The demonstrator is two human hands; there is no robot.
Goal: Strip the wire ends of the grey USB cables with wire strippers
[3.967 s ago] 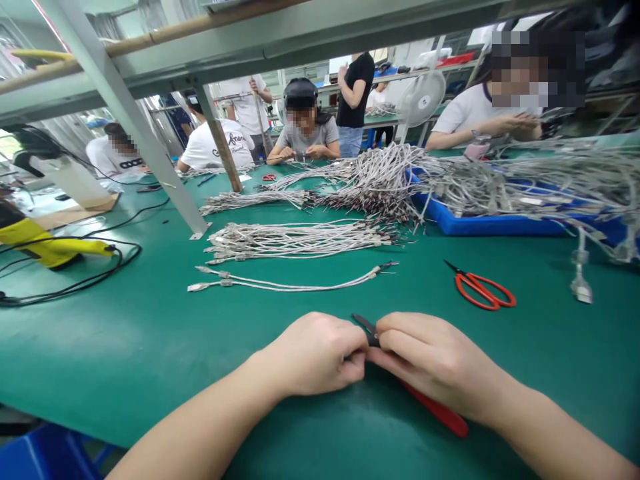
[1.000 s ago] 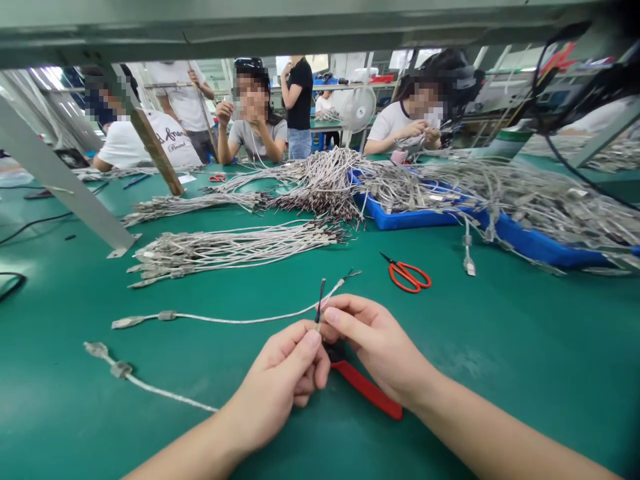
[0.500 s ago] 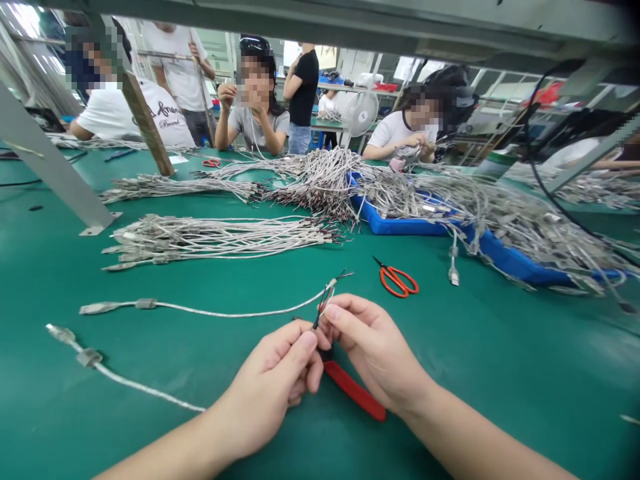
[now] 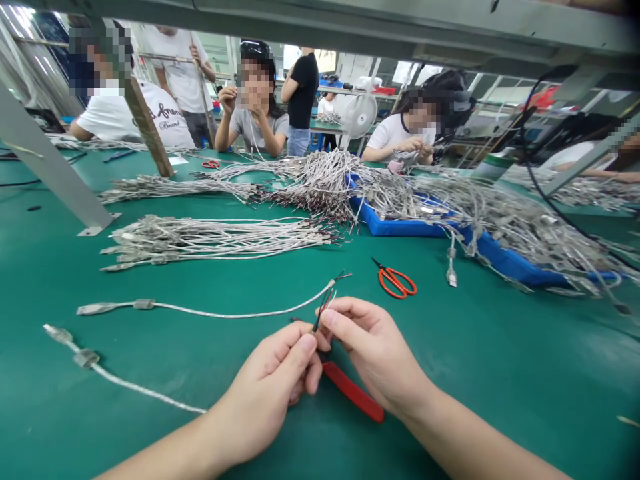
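Note:
Between thumb and forefinger, my left hand [image 4: 280, 383] pinches the stripped end of a white USB cable [image 4: 140, 387]; its plug lies off to the left on the table. Thin black, red and white wires fan upward from that end. My right hand [image 4: 375, 350] is closed on these wires with thumb and fingertips, right beside the left fingers. Under my hands lies a tool with a red handle [image 4: 355, 393], its head mostly hidden. Just beyond my hands, a second USB cable [image 4: 215, 313] rests on the green table, its bare wire ends pointing right.
Orange-handled scissors [image 4: 397, 280] lie ahead to the right. A bundle of USB cables [image 4: 220, 239] is laid out beyond. Blue trays [image 4: 407, 228] overflow with cables at the back right. A metal shelf beam [image 4: 320, 30] spans overhead; several people sit or stand across the table.
My right fingertips have shifted slightly along the wires, and the wire tips stand a little more apart. My left hand keeps its pinch. The view has moved very slightly.

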